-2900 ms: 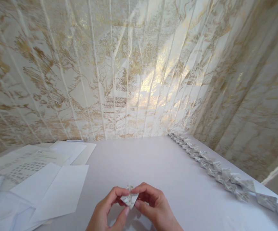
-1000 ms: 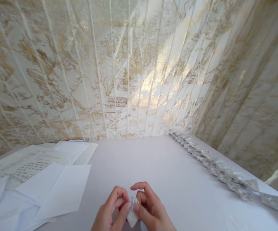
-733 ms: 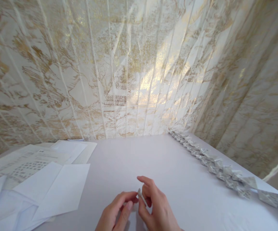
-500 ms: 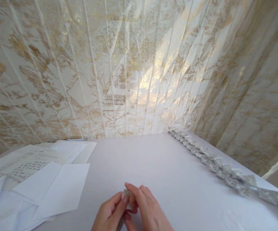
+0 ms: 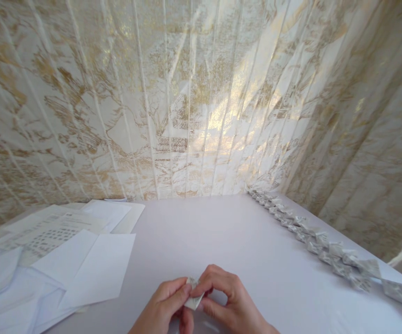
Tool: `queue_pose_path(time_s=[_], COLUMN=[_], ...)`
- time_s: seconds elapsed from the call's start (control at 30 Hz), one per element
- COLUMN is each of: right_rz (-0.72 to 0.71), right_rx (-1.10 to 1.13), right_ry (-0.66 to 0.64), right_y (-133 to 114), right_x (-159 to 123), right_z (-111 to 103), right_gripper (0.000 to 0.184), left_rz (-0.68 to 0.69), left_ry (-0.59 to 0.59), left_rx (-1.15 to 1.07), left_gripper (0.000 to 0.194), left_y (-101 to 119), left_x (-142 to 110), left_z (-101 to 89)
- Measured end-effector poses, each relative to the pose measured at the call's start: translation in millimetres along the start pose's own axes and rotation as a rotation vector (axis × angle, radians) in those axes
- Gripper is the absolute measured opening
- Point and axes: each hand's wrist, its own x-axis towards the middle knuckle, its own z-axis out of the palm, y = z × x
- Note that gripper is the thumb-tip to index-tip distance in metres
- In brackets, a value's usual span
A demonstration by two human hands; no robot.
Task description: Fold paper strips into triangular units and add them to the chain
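Observation:
Between my two hands, low in the middle of the view, is a small folded piece of printed paper (image 5: pixel 194 301), whitish with dark print marks. My left hand (image 5: pixel 168 304) pinches its left side between thumb and fingers. On the other side, my right hand (image 5: pixel 226 294) has its bent index finger on the paper's upper part and its thumb at the lower right edge. Parts of the paper are hidden behind the fingers.
A pile of loose paper sheets (image 5: pixel 99 269), some printed, covers the table's left side. Along the right edge runs a double row of several folded grey-white paper pieces (image 5: pixel 336 253). Patterned gold-and-white curtains (image 5: pixel 187 102) hang behind the white table (image 5: pixel 194 232).
My right hand has shifted right and its fingers have curled, so more of the folded paper shows. The whole view has turned slightly left.

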Motion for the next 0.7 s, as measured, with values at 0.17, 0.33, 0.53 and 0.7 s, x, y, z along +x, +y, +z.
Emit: queue_pose_path(time_s=[0.17,0.33,0.53,0.7], right_rz=[0.150,0.333,0.292,0.274], right_rx=[0.105,0.358,0.450,0.505], right_ry=[0.091,0.047,0.006,0.001], right_y=[1,9,7,9], right_x=[0,1,2,1], right_z=[3,6,9,11], right_gripper=[0.036,0.045,0.045,0.051], left_rz=[0.042,0.134,0.151,0.173], left_ry=[-0.053,-0.146,-0.110,-0.061], left_rx=[0.106,0.380,0.477,0.426], left_gripper=[0.049,0.054,0.060,0.058], left_y=[7,8,3,-3], left_x=[-3,1,5,5], left_z=[0.9,-4.3,-7.7,-6.2])
